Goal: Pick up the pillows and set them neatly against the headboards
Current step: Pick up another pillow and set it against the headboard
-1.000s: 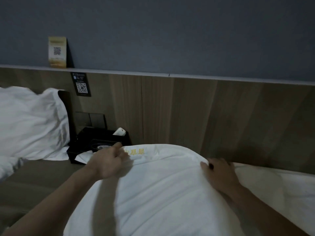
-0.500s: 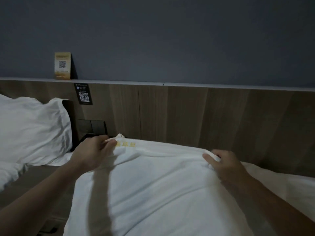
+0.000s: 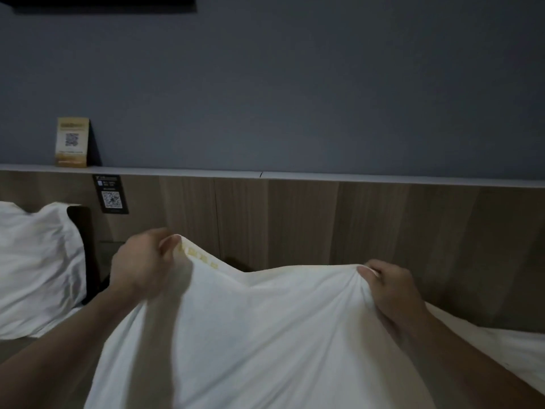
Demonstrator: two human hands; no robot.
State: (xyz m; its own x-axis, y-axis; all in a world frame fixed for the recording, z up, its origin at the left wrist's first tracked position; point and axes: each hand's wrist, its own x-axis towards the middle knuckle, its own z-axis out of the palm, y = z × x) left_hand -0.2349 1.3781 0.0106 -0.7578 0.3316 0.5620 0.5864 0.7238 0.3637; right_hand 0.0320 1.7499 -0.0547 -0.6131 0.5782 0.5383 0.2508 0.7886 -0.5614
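Both hands are up on the pillow's top edge. The left hand (image 3: pixel 144 261) pinches the upper left corner of the pillow (image 3: pixel 250 335), fingers curled round the cloth and thumb pressed to the front, and the corner rises into a small peak. The right hand (image 3: pixel 389 286) grips the upper right corner, fingers bunched into the fabric, and creases fan out from there across the case.

The pillow is large, white and soft, filling the lower middle of the view between the two forearms. Its top edge sags in a shallow dip between the hands. A short line of yellow embroidered marks sits just below the left corner; they are too blurred to read. The pillow hangs in front of the wooden headboard (image 3: pixel 324 225), near it; whether the two touch I cannot tell.

At the left edge a second white pillow (image 3: pixel 35 267) leans against the headboard, crumpled. On the ledge above stands a yellow card (image 3: pixel 72 142) with a code on it, and a dark sign (image 3: pixel 110 193) is fixed to the panel below. White bedding (image 3: pixel 501 346) shows at the lower right.
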